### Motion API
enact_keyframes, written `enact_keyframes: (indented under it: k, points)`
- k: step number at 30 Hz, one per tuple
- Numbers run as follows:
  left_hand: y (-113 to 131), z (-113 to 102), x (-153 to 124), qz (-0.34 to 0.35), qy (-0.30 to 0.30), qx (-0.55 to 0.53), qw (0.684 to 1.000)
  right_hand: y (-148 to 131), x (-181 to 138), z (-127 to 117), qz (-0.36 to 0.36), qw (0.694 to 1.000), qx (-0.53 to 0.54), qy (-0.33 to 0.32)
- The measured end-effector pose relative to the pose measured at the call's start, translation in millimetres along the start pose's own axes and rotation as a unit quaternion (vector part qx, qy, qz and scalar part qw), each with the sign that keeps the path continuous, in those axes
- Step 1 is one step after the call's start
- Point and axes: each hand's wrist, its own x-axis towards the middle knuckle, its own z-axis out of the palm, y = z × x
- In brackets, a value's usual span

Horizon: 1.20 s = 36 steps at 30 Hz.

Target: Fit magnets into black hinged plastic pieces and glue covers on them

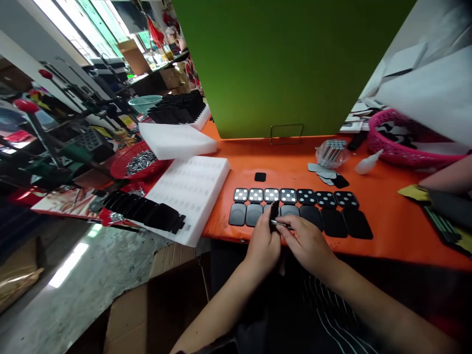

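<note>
My left hand (262,244) is closed round a thin flat black piece (274,211), which stands on edge between the fingers. Pinched in my right hand (308,242) is a small silvery metal rod (279,223), held against the side of that piece. Just beyond both hands runs a row of black rounded squares with white dots (288,195). Nearer to me lies a row of larger plain black pads (334,222), a few partly hidden by my hands. A lone small black square (260,177) lies farther back on the orange tabletop (236,164).
A white foam block (184,196) with black pieces (147,210) stands left, beside a red basket of metal parts (142,161). A green panel (287,69) rises behind. At right are a bag of metal cylinders (333,153), a white squeeze bottle (368,163) and a pink basket (398,147).
</note>
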Motion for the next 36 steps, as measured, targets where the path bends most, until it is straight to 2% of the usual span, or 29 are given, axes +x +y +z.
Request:
enact_keyframes:
  k: [4, 9, 11, 16, 20, 22, 25, 26, 27, 30, 32, 34, 36]
  points:
    - [-0.3, 3.2, -0.8, -0.025, -0.021, -0.064, 0.997, -2.2, -0.9, 1.3, 0.039, 0.998, 0.047, 0.0]
    - [-3.9, 2.3, -2.8, -0.043, -0.008, -0.045, 0.998, -2.8, 1.5, 3.1, 0.071, 0.995, 0.072, -0.013]
    - [-4.5, 1.3, -2.9, -0.049, -0.008, -0.045, 0.998, -0.9, 4.2, 3.2, 0.098, 0.987, 0.123, -0.025]
    - [-2.5, 0.8, -0.1, -0.109, -0.037, -0.114, 0.987, 5.5, 11.1, 1.1, 0.182, 0.931, 0.308, -0.07]
    - [-3.3, 1.5, 3.1, -0.123, -0.052, -0.175, 0.975, 8.5, 12.3, 0.6, 0.211, 0.906, 0.364, -0.045]
    - [-4.1, 1.1, 3.7, -0.116, -0.053, -0.19, 0.973, 10.8, 12.6, 1.2, 0.232, 0.88, 0.414, -0.027]
    - [-3.6, -0.1, 3.4, -0.147, -0.039, -0.198, 0.968, 13.5, 13.6, 1.6, 0.264, 0.842, 0.47, -0.01]
    - [-3.0, -0.3, 3.1, -0.156, -0.035, -0.196, 0.968, 13.5, 13.7, 1.7, 0.266, 0.845, 0.465, -0.009]
    - [-2.3, -0.2, 2.7, -0.155, -0.029, -0.187, 0.97, 12.9, 13.6, 1.8, 0.259, 0.86, 0.44, -0.008]
    - [0.5, 0.9, 0.9, -0.085, -0.006, -0.124, 0.989, 8.2, 11.1, 2.3, 0.195, 0.942, 0.274, 0.021]
    - [2.9, 1.6, -0.9, -0.029, 0.003, -0.072, 0.997, 3.9, 8.7, 2.0, 0.137, 0.978, 0.148, 0.048]
    - [5.6, 1.3, -3.1, 0.003, -0.003, -0.023, 1.0, 0.1, 7.1, 0.4, 0.075, 0.994, 0.052, 0.06]
    - [7.9, 0.3, -5.2, 0.019, -0.007, 0.023, 1.0, -2.7, 7.3, -2.7, 0.032, 0.998, -0.011, 0.043]
